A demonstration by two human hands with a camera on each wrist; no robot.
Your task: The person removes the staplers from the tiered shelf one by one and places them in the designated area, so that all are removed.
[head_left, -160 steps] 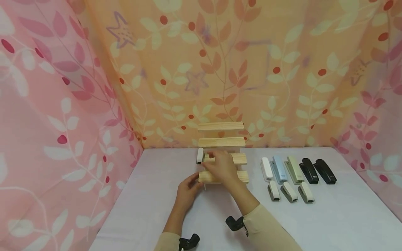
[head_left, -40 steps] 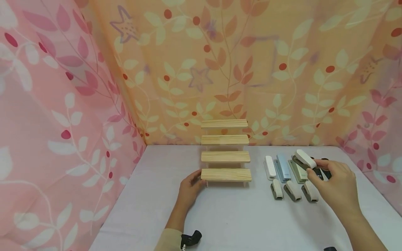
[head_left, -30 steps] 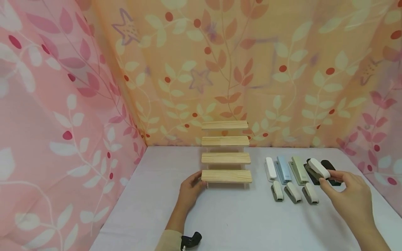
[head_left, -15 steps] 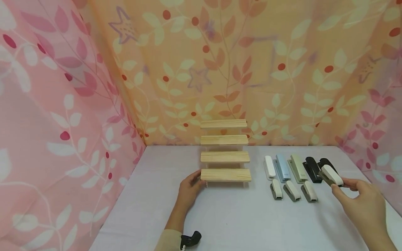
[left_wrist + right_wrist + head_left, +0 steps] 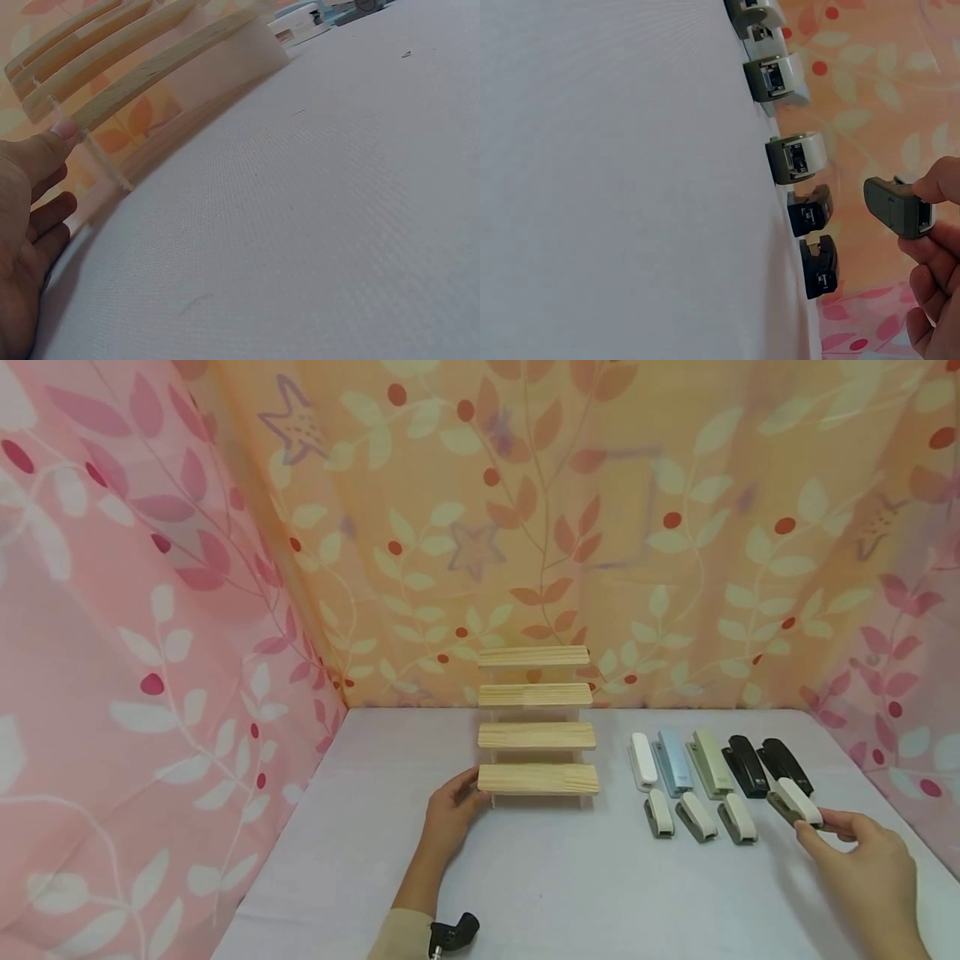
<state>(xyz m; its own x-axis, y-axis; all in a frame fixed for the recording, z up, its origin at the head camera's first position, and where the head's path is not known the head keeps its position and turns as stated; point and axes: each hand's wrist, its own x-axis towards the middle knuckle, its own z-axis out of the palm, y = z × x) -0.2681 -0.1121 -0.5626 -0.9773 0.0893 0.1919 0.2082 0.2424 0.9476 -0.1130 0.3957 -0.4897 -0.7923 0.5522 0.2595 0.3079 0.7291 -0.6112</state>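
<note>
A four-step display stand with pale wooden planks (image 5: 537,735) and clear supports stands at the table's middle back. My left hand (image 5: 450,814) holds the left end of its lowest plank (image 5: 150,75), thumb at the front corner; the lower fingers are bent beside the support. At the right, my right hand (image 5: 862,860) pinches a small white-and-grey stapler (image 5: 798,802) by its near end, between thumb and fingers. In the right wrist view this stapler (image 5: 896,208) shows its grey base, raised off the table. It overlaps the front of the rightmost black stapler (image 5: 786,764) in the head view.
A back row holds a white stapler (image 5: 642,760), a blue stapler (image 5: 673,764), a green stapler (image 5: 710,763) and another black stapler (image 5: 745,765). Before them lie three small white-and-grey staplers, the nearest to my right hand being this stapler (image 5: 738,818). Patterned curtains (image 5: 540,527) enclose the white table (image 5: 570,877).
My right hand took the small stapler off the stand's second plank, carried it right over the rows, then lowered it toward the near right. My left hand stays at the lowest plank.
</note>
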